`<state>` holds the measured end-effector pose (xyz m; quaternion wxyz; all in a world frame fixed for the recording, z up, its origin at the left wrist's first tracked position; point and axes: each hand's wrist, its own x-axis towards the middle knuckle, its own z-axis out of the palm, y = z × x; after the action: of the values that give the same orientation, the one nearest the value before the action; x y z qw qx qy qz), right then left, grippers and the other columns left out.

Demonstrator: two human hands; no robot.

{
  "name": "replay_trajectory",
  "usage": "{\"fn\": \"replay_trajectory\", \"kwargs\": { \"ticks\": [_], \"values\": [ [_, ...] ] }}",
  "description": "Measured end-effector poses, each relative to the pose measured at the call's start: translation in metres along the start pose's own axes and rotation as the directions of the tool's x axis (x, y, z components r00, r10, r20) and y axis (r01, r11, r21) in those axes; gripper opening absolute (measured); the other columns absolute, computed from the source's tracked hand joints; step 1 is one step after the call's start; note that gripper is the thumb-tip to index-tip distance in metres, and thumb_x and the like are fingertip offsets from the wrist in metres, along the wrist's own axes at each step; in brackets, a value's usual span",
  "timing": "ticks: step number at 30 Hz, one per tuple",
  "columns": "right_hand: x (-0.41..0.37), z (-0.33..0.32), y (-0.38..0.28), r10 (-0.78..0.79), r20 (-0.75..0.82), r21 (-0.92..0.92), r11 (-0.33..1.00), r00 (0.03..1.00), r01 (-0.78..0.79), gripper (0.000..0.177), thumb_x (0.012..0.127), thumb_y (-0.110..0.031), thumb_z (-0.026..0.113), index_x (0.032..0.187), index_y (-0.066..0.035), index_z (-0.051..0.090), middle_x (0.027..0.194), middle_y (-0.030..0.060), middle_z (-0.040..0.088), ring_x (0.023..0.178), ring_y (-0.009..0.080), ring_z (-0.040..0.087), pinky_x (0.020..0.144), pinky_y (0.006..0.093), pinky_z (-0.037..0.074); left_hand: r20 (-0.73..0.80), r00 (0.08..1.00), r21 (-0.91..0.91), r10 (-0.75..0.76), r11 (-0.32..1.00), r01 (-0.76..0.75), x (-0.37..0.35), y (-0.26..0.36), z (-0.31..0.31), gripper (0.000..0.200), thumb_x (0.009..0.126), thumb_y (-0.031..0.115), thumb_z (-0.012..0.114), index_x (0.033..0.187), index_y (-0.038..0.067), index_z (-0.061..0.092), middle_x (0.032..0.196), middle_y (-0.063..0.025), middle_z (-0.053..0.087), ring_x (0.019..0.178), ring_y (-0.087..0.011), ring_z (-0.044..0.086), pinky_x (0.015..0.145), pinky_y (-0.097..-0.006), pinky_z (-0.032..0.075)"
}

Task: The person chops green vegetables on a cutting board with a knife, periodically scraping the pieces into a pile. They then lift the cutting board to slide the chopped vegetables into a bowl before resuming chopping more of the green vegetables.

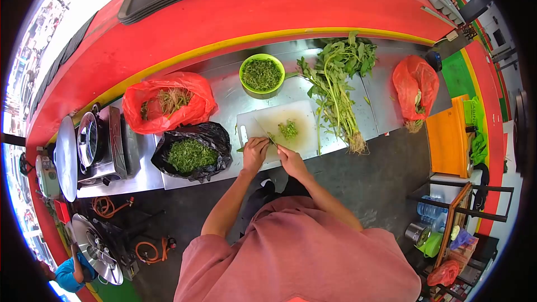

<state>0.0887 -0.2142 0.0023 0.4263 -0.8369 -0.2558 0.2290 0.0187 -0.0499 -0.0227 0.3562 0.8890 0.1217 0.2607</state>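
Observation:
On a white cutting board [305,111], my left hand [255,152] is closed on a small bunch of green stems [240,149], mostly hidden under the fingers. My right hand [291,161] grips a knife [263,127], its blade slanting up and left just beside the left fingers. A small heap of chopped greens [288,130] lies on the board, right of the blade. Behind the board stands a lime-green bowl [244,72] filled with finely chopped greens. Long leafy stems with roots [338,89] lie to the board's right.
Left of the board, a black plastic bag [224,134] holds chopped greens and a red bag [196,117] holds rooty trimmings. Another red bag [415,81] sits far right. A gas stove [114,145] with a pot stands at the left end. A person in blue [70,274] is at lower left.

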Motion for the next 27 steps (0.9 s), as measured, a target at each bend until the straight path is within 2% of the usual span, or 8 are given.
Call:
{"fn": "replay_trajectory", "kwargs": {
  "ticks": [3, 6, 8, 14, 16, 18, 21, 27],
  "values": [
    [-0.004, 0.004, 0.001, 0.04, -0.003, 0.026, 0.999, 0.999, -0.04, 0.034, 0.102, -0.024, 0.055, 0.131, -0.009, 0.064, 0.106, 0.0256, 0.069, 0.097, 0.0419, 0.068, 0.081, 0.0412, 0.054, -0.003, 1.0, -0.014, -0.007, 1.0, 0.007, 0.001, 0.0, 0.001, 0.016, 0.082, 0.003, 0.075, 0.097, 0.002, 0.076, 0.101, -0.0093, 0.074, 0.093, -0.0287, 0.066, 0.082, -0.0397, 0.053],
    [0.003, 0.012, 0.005, 0.03, -0.004, -0.106, 0.994, 1.0, -0.03, 0.036, 0.102, -0.024, 0.055, 0.135, -0.013, 0.062, 0.093, 0.0268, 0.068, 0.086, 0.0444, 0.068, 0.074, 0.0462, 0.054, -0.009, 1.0, 0.009, 0.022, 1.0, -0.022, 0.0, -0.002, 0.002, 0.014, 0.083, 0.004, 0.074, 0.096, 0.002, 0.076, 0.099, -0.0087, 0.074, 0.093, -0.0281, 0.066, 0.082, -0.039, 0.053],
    [0.011, 0.013, 0.001, -0.031, -0.041, -0.046, 0.999, 0.999, 0.029, 0.034, 0.101, -0.027, 0.053, 0.133, -0.02, 0.063, 0.093, 0.026, 0.069, 0.086, 0.0467, 0.067, 0.075, 0.0544, 0.053, -0.006, 1.0, -0.012, 0.017, 1.0, -0.017, 0.0, -0.005, 0.004, 0.014, 0.083, 0.004, 0.074, 0.096, 0.003, 0.076, 0.099, -0.0086, 0.074, 0.093, -0.0279, 0.066, 0.083, -0.039, 0.053],
    [0.022, 0.005, -0.006, 0.008, 0.001, 0.002, 1.0, 1.0, -0.008, 0.036, 0.102, -0.033, 0.054, 0.127, -0.01, 0.067, 0.104, 0.0265, 0.069, 0.097, 0.0458, 0.066, 0.084, 0.0495, 0.054, -0.007, 1.0, -0.012, 0.019, 1.0, -0.019, 0.0, -0.005, 0.004, 0.016, 0.082, 0.002, 0.074, 0.098, 0.002, 0.076, 0.101, -0.01, 0.074, 0.094, -0.0289, 0.066, 0.084, -0.0393, 0.054],
    [0.017, 0.005, 0.003, 0.075, 0.065, -0.014, 0.997, 0.995, -0.074, 0.037, 0.103, -0.028, 0.054, 0.132, -0.007, 0.063, 0.113, 0.0243, 0.069, 0.104, 0.0405, 0.067, 0.089, 0.0413, 0.053, -0.008, 1.0, -0.02, 0.01, 1.0, -0.01, -0.001, -0.005, 0.004, 0.017, 0.082, 0.002, 0.074, 0.098, 0.002, 0.076, 0.102, -0.0099, 0.074, 0.095, -0.0296, 0.067, 0.084, -0.0394, 0.054],
    [0.006, 0.01, 0.006, -0.031, -0.03, 0.042, 0.999, 0.999, 0.032, 0.036, 0.102, -0.029, 0.052, 0.132, -0.013, 0.064, 0.106, 0.0266, 0.068, 0.1, 0.0463, 0.065, 0.085, 0.0493, 0.054, -0.008, 1.0, -0.011, 0.005, 1.0, -0.006, -0.001, -0.004, 0.004, 0.016, 0.082, 0.003, 0.074, 0.098, 0.002, 0.077, 0.101, -0.0092, 0.074, 0.096, -0.0291, 0.066, 0.084, -0.039, 0.054],
    [0.003, 0.014, 0.009, 0.051, 0.013, 0.022, 0.998, 0.999, -0.052, 0.036, 0.103, -0.028, 0.052, 0.134, -0.015, 0.063, 0.098, 0.0269, 0.069, 0.092, 0.0464, 0.066, 0.078, 0.0498, 0.054, -0.002, 1.0, -0.002, -0.025, 1.0, 0.025, -0.003, -0.004, 0.005, 0.016, 0.082, 0.004, 0.074, 0.098, 0.003, 0.077, 0.102, -0.0086, 0.074, 0.098, -0.0283, 0.066, 0.085, -0.0388, 0.053],
    [0.019, 0.014, 0.005, -0.014, 0.01, -0.111, 0.994, 1.0, 0.015, 0.036, 0.101, -0.03, 0.053, 0.134, -0.02, 0.062, 0.09, 0.0259, 0.069, 0.085, 0.0472, 0.066, 0.073, 0.0556, 0.053, 0.005, 0.999, 0.01, 0.051, 0.999, -0.051, -0.003, -0.004, 0.002, 0.016, 0.082, 0.003, 0.074, 0.098, 0.002, 0.076, 0.1, -0.01, 0.073, 0.093, -0.029, 0.066, 0.083, -0.0401, 0.054]
  ]
}}
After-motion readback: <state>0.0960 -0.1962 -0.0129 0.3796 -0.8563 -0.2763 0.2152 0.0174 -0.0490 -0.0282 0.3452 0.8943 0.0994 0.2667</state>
